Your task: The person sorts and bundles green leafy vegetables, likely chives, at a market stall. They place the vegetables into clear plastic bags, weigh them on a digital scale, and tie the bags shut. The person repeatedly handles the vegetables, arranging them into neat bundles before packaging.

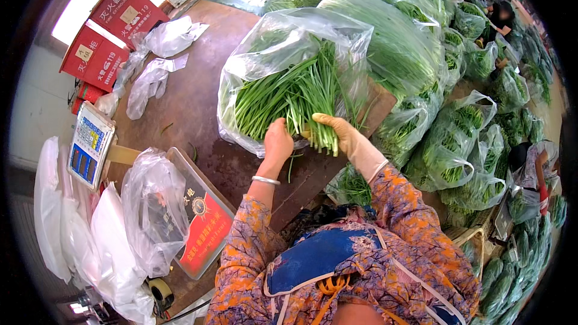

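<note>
A clear plastic bag (253, 61) lies with its mouth towards me on a brown table. Long green leafy stalks, which look like garlic chives (271, 99), fill it, their pale stem ends facing me. My right hand (345, 133), in a cream-coloured glove, grips a bunch of the stalks (323, 137) near the cut ends at the bag's mouth. My left hand (277, 142), bare with a silver bangle (266, 180) on the wrist, is curled against the stem ends and the bag's lower rim. Its fingertips are hidden, so what they hold is unclear.
Left stand a digital scale (91, 144) with its platter (221, 212), hanging plastic bags (113, 239) and red fire-extinguisher cabinets (97, 56). Loose bags (153, 81) lie on the table (203, 54). Bagged greens (397, 49) crowd the right. Other people (537, 167) are farther right.
</note>
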### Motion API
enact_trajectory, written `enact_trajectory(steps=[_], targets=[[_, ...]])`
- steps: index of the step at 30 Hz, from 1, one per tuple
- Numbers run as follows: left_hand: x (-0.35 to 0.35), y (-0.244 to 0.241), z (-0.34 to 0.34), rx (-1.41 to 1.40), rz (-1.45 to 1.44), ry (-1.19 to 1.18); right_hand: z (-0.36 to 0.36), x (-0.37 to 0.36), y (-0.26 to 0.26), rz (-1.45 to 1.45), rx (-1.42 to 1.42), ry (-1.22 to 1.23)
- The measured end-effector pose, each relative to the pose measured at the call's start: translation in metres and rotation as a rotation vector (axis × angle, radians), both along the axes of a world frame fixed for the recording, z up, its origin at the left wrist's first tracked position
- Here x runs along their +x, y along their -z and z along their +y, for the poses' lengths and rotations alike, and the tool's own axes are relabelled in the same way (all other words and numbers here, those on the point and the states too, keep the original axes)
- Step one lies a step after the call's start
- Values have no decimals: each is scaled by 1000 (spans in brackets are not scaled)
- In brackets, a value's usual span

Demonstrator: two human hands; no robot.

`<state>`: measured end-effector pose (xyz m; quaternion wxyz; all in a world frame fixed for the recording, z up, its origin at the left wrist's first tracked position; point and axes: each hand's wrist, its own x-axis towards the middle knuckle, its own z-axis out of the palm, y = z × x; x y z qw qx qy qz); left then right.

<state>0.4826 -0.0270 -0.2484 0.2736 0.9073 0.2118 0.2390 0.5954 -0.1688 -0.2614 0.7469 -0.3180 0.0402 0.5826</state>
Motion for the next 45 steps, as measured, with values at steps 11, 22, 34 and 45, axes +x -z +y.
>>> enact_trajectory(steps=[11,22,34,45], targets=[[22,-6,13,-1264,274,-15,24,-9,-4,-290,-327,100],[19,-6,61,-1706,121,-84,-88,-19,-118,-452,-104,146],[-33,-21,-15,-1412,-59,135,-104,-36,-196,-903,-96,411],[-61,7,-94,-1922,-313,151,-47,-109,-82,-1991,-650,-553]])
